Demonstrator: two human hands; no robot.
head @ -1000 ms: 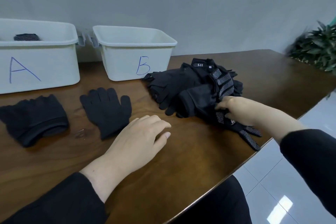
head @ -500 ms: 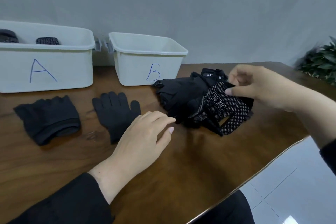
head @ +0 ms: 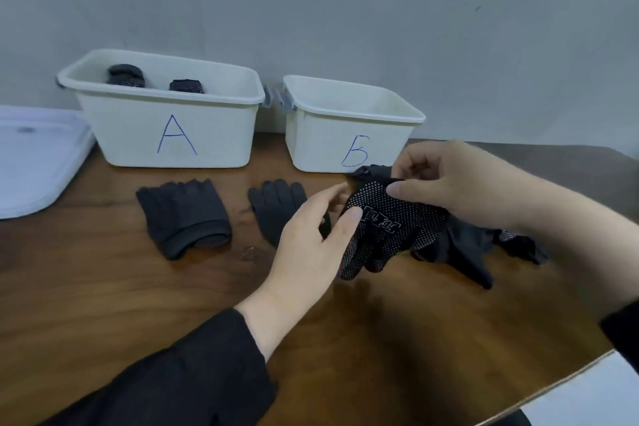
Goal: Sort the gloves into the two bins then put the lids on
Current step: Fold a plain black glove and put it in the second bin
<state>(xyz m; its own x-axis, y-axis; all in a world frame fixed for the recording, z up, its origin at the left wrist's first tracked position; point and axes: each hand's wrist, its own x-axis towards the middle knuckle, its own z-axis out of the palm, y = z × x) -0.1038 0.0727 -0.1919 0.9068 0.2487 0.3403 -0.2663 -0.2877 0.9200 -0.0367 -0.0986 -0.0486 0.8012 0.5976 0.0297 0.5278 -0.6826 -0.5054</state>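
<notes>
Head cam is showing us holding a black dotted glove (head: 390, 228) up just over the wooden table (head: 345, 339), right in front of bin B (head: 349, 130). We're pinching its top edge with our right hand (head: 466, 183), fingers curled around the fabric, and our left hand (head: 311, 245) is gripping the glove's left side with the thumb pressing on the dotted face. Behind it, the rest of the dark glove pile (head: 466, 245) is lying on the table. Bin B is looking bare inside from this angle, while bin A (head: 166, 114) is holding two dark rolled gloves (head: 126, 75) near its back wall. In front of bin A we're seeing a folded dark glove (head: 186, 214) and a flat knit glove (head: 276, 207) beside it. White lids (head: 31, 156) are sitting stacked at far left.
</notes>
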